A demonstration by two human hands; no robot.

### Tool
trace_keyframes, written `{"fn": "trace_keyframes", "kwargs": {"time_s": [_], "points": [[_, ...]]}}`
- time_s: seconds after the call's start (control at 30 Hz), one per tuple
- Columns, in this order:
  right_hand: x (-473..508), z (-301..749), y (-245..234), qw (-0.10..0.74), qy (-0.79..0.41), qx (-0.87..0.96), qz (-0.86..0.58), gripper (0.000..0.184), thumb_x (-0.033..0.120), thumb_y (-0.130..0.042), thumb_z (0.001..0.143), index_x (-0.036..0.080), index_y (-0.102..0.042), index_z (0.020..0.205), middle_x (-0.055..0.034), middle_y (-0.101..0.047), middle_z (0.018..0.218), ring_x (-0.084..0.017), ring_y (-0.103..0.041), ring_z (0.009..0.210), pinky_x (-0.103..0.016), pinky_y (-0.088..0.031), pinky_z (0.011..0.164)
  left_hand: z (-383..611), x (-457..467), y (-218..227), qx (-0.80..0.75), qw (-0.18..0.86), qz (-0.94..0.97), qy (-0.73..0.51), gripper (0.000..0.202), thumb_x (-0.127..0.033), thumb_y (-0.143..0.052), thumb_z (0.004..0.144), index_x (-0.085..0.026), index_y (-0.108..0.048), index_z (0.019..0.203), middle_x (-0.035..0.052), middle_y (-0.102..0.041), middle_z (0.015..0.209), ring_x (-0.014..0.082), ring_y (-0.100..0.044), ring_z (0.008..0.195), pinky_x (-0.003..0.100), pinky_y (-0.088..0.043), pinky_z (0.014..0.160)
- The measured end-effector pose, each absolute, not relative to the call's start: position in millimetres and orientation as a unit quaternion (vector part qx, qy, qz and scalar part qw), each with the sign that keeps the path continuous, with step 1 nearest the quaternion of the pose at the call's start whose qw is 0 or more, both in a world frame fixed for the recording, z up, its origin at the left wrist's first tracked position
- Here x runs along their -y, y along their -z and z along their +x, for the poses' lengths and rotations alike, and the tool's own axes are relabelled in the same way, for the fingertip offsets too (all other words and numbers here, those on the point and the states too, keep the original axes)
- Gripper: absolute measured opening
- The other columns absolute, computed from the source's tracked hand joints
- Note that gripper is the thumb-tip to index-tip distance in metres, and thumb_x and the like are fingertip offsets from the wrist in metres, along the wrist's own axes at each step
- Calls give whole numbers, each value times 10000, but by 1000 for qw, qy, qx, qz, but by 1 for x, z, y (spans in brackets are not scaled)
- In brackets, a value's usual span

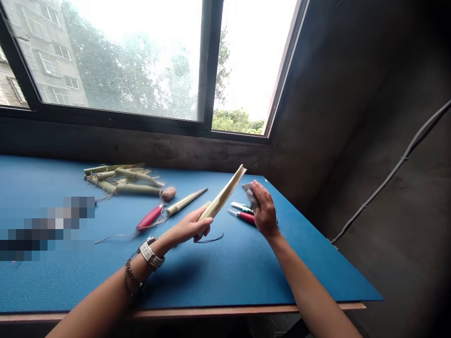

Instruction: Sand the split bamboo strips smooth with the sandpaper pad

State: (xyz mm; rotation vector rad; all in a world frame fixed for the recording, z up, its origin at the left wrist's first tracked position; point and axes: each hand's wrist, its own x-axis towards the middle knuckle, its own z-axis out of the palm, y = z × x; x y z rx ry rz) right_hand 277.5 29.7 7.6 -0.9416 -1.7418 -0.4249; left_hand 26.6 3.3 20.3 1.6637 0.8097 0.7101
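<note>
My left hand [195, 226] is closed round a pale split bamboo strip [227, 190], which it holds tilted up to the right above the blue table [218, 272]. My right hand [263, 211] is closed on a small grey pad [249, 193], perhaps sandpaper, just right of the strip's upper end. Under the right hand lie a red-handled tool [243, 216] and a teal-handled tool [241, 206]. A watch and bracelets sit on my left wrist.
A pile of green bamboo pieces [121, 180] lies at the back left, with a ball of twine [168, 193], a red-handled knife [150, 218], a pointed bamboo piece [186, 201] and loose string. A window runs behind the table; a concrete wall stands to the right.
</note>
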Motion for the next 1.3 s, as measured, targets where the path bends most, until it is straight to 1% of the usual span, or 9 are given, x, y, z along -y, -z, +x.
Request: {"fn": "trace_keyframes", "kwargs": {"time_s": [0.2,0.37,0.47,0.63,0.73,0.97,1.07,1.2,1.3], "points": [[-10,251,-12,306,312,852,-287,547,79,-351,886,329,-368,1373,27,-362,1429,-178,-303,1334,-388,-236,1115,24,-2,-20,-298,587,700,-277,306,-271,-560,768,-159,-460,1034,-79,-443,607,56,-422,441,194,-357,418],[-40,291,-11,454,254,706,-481,569,56,-296,861,264,-360,1387,-44,-392,1410,-232,-332,1316,-473,-299,1059,23,4,-25,-259,638,693,-213,331,-309,-597,780,-175,-532,1075,-42,-479,733,53,-454,463,202,-362,427],[-37,294,-13,514,265,674,-460,592,34,-268,850,239,-336,1401,-63,-398,1405,-227,-329,1317,-466,-303,1061,23,4,-23,-281,643,680,-213,473,-348,-612,773,-208,-447,1194,-16,-553,776,114,-572,534,223,-400,473],[-19,265,-14,347,295,822,-341,507,113,-367,889,313,-407,1353,9,-382,1419,-200,-316,1325,-413,-236,1105,22,1,-23,-290,637,672,-242,578,-434,-582,779,-187,-348,1246,40,-638,821,140,-595,551,257,-414,529],[-30,279,-12,374,267,777,-430,482,117,-340,878,258,-454,1325,-34,-423,1392,-222,-361,1296,-458,-243,1082,20,-2,-25,-292,600,700,-254,493,-459,-475,818,-148,-427,1198,45,-642,761,129,-547,544,260,-402,530],[-59,322,-1,531,148,678,-486,558,80,-299,775,214,-517,1271,-52,-492,1330,-212,-442,1226,-425,-337,1033,7,-13,-30,-521,172,781,-299,496,-408,-319,885,-107,-414,1268,112,-641,1008,210,-586,808,312,-460,700],[-60,315,5,514,99,699,-487,533,115,-292,798,215,-517,1272,-49,-484,1338,-209,-430,1238,-424,-322,1052,-5,-19,-29,-588,93,763,-254,406,-324,-380,864,-95,-500,1177,153,-619,1042,261,-586,912,355,-450,783],[-61,312,10,499,69,712,-489,506,157,-288,820,211,-525,1265,-50,-489,1332,-211,-426,1245,-420,-319,1062,-17,-23,-25,-642,30,752,-147,263,-269,-441,822,-111,-652,809,157,-644,852,288,-608,826,369,-477,717],[-63,314,13,498,52,716,-486,485,189,-293,838,225,-531,1259,-45,-494,1327,-215,-426,1245,-420,-326,1060,-22,-26,-24,-651,-18,749,-122,311,-353,-441,842,-134,-659,879,163,-627,972,316,-559,988,375,-480,770]]}}
